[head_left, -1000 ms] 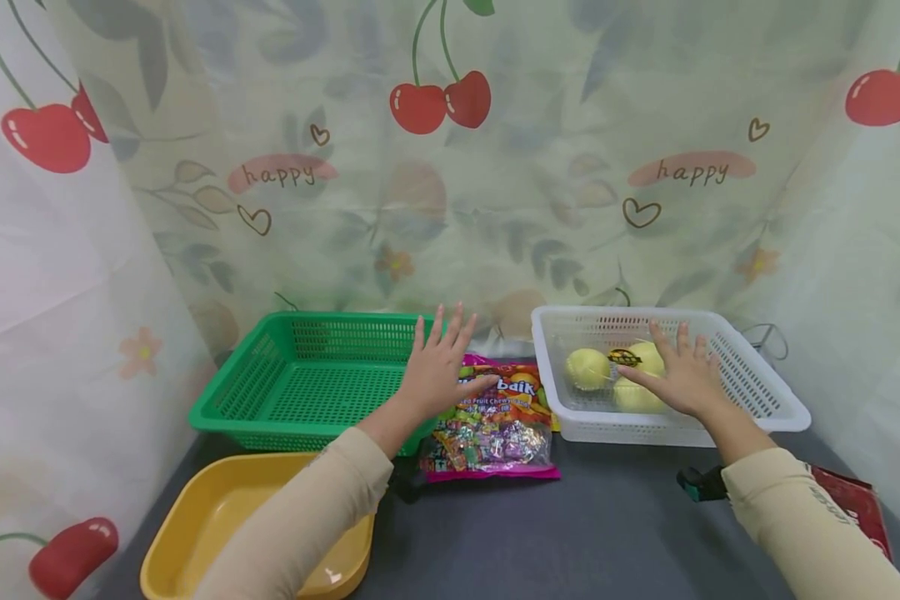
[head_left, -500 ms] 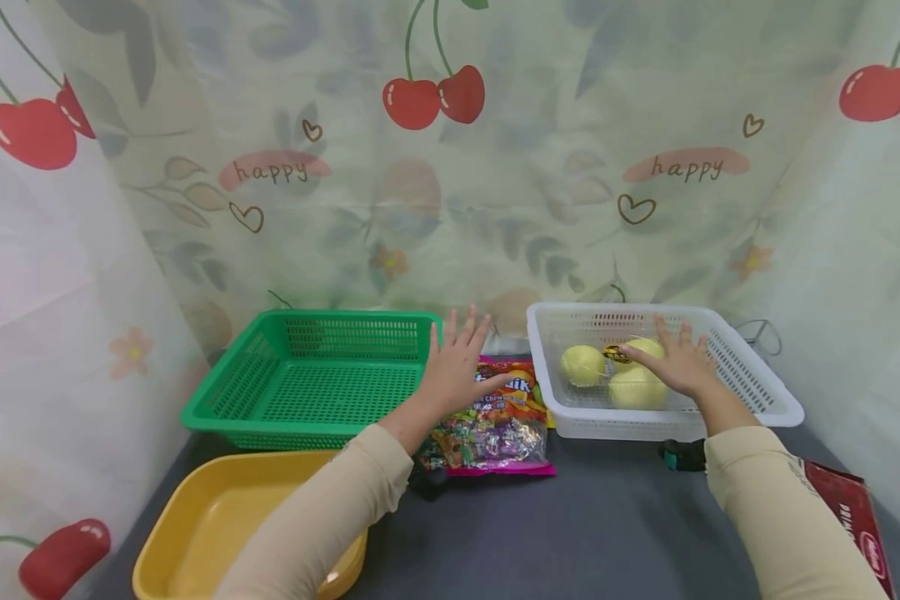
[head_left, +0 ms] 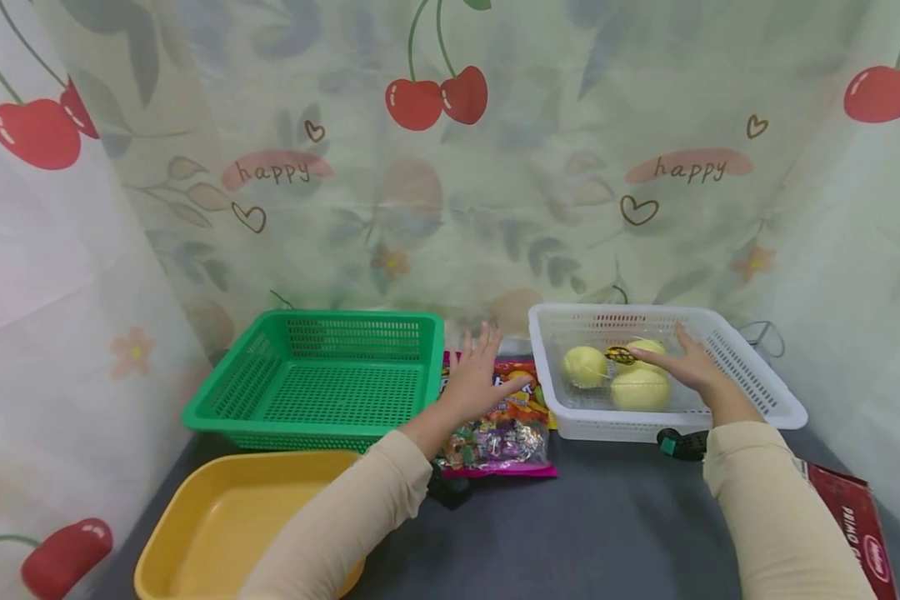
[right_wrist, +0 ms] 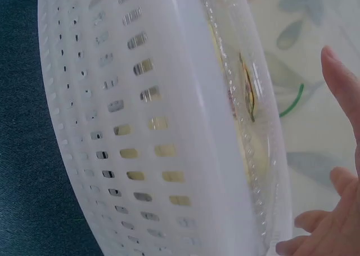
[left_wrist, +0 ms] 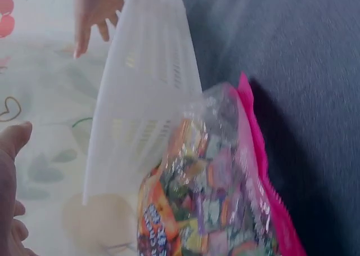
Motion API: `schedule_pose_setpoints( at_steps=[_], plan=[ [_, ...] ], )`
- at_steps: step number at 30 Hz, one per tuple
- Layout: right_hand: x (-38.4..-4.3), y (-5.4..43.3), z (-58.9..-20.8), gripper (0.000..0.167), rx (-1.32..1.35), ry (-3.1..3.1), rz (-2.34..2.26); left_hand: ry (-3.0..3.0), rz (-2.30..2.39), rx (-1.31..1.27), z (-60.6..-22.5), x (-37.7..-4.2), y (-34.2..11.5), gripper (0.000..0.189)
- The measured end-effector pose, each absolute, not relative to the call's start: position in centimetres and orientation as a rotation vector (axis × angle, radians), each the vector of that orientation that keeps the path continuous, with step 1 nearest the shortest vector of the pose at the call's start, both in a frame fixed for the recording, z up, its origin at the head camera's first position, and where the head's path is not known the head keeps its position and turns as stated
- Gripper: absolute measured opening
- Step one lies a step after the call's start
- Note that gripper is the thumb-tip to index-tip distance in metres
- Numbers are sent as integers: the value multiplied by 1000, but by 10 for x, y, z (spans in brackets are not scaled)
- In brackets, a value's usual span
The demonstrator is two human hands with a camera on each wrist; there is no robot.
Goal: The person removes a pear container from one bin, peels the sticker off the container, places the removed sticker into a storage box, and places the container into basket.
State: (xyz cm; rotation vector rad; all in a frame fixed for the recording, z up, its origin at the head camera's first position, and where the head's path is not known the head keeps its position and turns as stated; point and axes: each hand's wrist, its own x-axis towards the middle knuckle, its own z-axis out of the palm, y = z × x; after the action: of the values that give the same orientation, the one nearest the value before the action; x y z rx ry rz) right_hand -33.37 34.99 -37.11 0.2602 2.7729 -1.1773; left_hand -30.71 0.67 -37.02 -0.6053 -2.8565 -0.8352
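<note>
My left hand (head_left: 474,387) hovers with spread fingers over a bag of fruit chewy candy (head_left: 517,446), which has pink edges and a clear lower part. Above the white basket (head_left: 600,427) is my right hand (head_left: 699,371), thumb apart from the fingers, holding nothing. Inside that basket lie several pale yellow round fruits (head_left: 640,390) in clear wrap with a black and yellow label. In the left wrist view the candy bag (left_wrist: 208,194) leans by the basket's wall (left_wrist: 146,93). The right wrist view has my fingers (right_wrist: 323,228) beyond the basket's rim.
At the left stands a green basket (head_left: 307,429) with a yellow basin (head_left: 210,517) in front of it. A dark red pack (head_left: 851,521) lies at the right, partly behind my right sleeve. A printed curtain (head_left: 450,208) surrounds the dark tabletop (head_left: 570,533).
My left hand has shifted right and a little lower over the candy bag. My right hand has moved slightly right, its fingers less upright. The view has shifted slightly.
</note>
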Motion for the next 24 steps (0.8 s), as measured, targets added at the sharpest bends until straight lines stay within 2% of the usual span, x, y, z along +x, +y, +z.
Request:
schedule_pose_setpoints(
  at_steps=[6, 9, 11, 15, 24],
  plan=[
    [-369, 389, -417, 120, 305, 2695, -1392, -2853, -959, -598, -376, -307, 20, 88],
    [-359, 383, -410, 121, 282, 2705, -1354, -2856, -1011, -595, -378, -307, 26, 88],
    [-340, 370, -393, 122, 263, 2686, -1331, -2865, -1059, -603, -380, -307, 30, 86],
    [-318, 354, -373, 116, 219, 2671, -1260, -2877, -1201, -627, -383, -308, 39, 83],
    [-325, 363, -383, 114, 282, 2592, -1258, -2769, -1555, -646, -392, -307, 54, 76]
  ],
)
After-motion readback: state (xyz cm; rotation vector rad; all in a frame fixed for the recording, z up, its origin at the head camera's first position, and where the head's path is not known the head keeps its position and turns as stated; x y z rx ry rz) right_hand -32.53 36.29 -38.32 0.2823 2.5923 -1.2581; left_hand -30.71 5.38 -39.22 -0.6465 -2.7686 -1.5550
